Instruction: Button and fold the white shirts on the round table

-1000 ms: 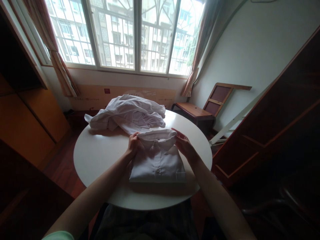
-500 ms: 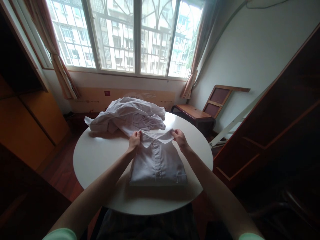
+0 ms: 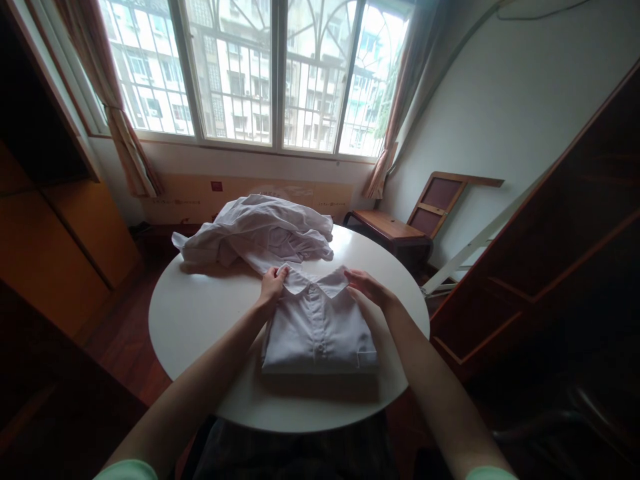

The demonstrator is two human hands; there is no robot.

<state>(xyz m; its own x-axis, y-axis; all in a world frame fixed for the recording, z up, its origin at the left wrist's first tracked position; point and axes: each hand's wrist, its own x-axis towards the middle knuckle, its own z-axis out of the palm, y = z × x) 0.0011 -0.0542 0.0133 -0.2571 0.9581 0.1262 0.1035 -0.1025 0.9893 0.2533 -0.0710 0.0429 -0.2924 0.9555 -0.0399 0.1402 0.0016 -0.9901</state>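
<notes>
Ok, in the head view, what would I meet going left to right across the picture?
Orange cabinet, left hand, folded shirt's button strip, right hand, white slanted frame.

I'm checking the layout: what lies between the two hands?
The collar of the folded shirt lies between the left hand and right hand, as the head view shows.

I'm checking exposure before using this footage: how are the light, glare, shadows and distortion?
In the head view, the window is partly washed out; in the head view, glare brightens the white table beside the crumpled garment; in the head view, a soft shadow lies before the folded shirt; in the head view, lower corners are very dark and uprights lean outward.
</notes>
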